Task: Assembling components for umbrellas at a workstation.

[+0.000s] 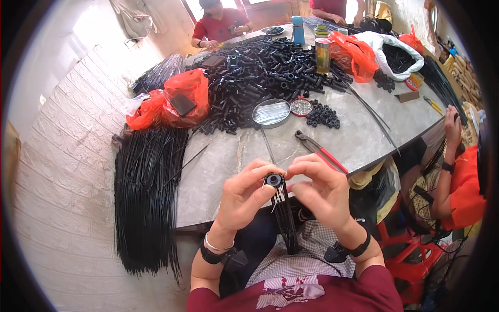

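Observation:
In front of my lap stands a partly built umbrella frame (284,218), its thin black ribs hanging from a round hub (274,180). My left hand (244,195) is closed around the hub's left side, thumb and forefinger on its rim. Beside the hub's right side, my right hand (325,195) has its fingers bent towards the thumb; whatever is between the fingertips is too small to make out. Short pale wire ends (279,196) stick out just under the hub. Long-handled pincers with red grips (322,151) lie on the table beyond my right hand.
A heap of black tubular parts (260,73) covers the far table. Long black ribs (148,197) overhang the left edge. Nearby are a tin of pale wires (271,113), a dish of small metal pieces (301,107) and black rings (323,115). A co-worker's arm (451,156) is at right.

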`<state>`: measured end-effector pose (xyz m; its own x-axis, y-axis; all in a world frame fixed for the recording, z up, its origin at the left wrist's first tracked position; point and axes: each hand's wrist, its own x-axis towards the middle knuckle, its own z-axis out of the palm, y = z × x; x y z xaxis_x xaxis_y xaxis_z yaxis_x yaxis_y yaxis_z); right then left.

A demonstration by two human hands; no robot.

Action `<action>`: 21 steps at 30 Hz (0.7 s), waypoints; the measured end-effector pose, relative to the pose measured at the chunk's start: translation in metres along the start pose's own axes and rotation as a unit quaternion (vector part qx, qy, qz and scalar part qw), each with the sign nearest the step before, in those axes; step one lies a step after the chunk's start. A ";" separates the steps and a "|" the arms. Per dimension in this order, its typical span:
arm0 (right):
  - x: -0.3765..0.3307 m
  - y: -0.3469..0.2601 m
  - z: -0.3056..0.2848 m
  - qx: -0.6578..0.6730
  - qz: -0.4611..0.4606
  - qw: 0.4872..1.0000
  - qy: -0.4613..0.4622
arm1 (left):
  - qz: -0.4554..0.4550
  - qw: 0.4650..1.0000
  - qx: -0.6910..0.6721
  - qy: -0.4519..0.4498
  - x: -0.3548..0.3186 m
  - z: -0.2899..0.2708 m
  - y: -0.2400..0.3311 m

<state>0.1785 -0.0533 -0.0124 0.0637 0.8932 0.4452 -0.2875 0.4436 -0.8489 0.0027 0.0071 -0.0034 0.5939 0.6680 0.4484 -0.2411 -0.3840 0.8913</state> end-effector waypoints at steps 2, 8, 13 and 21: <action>-0.001 0.008 -0.005 0.062 0.034 0.998 0.003 | 0.014 0.999 -0.040 -0.006 -0.002 0.000 -0.003; -0.001 0.012 -0.006 0.006 0.081 0.997 -0.005 | 0.004 0.999 -0.047 0.000 -0.002 -0.001 -0.006; -0.004 0.006 -0.009 -0.069 0.006 0.997 -0.022 | -0.019 0.998 -0.056 0.000 -0.001 0.003 -0.007; 0.000 0.003 -0.012 0.008 0.098 0.995 -0.021 | -0.014 0.997 -0.072 -0.032 -0.004 -0.003 -0.016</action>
<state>0.1895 -0.0508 -0.0183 -0.0343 0.9585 0.2830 -0.3053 0.2596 -0.9162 0.0020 0.0124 -0.0189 0.6487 0.6336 0.4216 -0.3287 -0.2665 0.9061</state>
